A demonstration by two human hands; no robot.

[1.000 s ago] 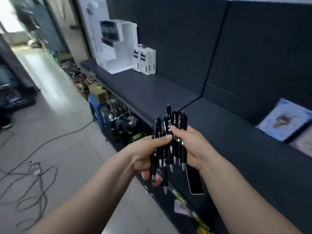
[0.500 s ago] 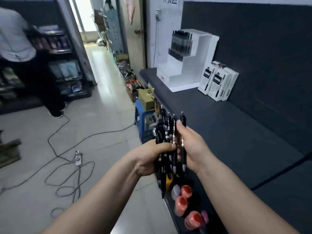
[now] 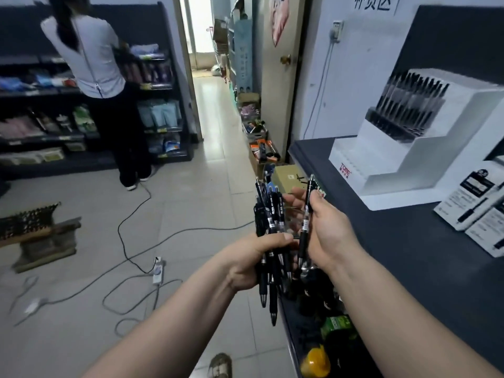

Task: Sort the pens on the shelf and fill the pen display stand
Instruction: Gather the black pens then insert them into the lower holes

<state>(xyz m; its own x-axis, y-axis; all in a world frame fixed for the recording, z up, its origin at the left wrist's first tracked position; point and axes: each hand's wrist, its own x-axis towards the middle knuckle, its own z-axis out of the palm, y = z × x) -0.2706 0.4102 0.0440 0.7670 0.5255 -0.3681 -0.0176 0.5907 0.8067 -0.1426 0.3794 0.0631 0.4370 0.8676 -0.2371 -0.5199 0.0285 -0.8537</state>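
Largest, a dark matte shelf (image 3: 409, 268) under the pen display stand (image 3: 387, 173), flat-topped, cropped by the right and lower frame edges. The stand at the shelf's far end: smooth white, stepped in three tiers, right side cut off, red lettering on the lowest step too blurred to read. In the stand's top tier, a row of black pens (image 3: 406, 107), long axes leaning back and to the right, clicker ends up, lower ends sunk into the tier, outlines smeared by blur; both lower tiers showing only white ribbed slots. Just right of the stand, rectangular white card boxes (image 3: 469, 203) with black printing, partly out of frame. Left of and nearer than the stand, off the shelf's front edge and over the tiled floor (image 3: 191, 214), the left hand (image 3: 251, 263), fingers curled tight round a bundle of black pens (image 3: 272, 214): long axes near upright, clicker ends up and slightly fanned, pointed tips down below the fist, glossy plastic barrels with white print, exact count impossible to tell. Just beside it on the stand's side, the right hand (image 3: 330, 227), thumb and fingers pinching a single black pen (image 3: 306, 214) at mid-barrel, apart from the bundle, near upright, clicker end tipped slightly toward the stand, tip lost against dark clutter below.
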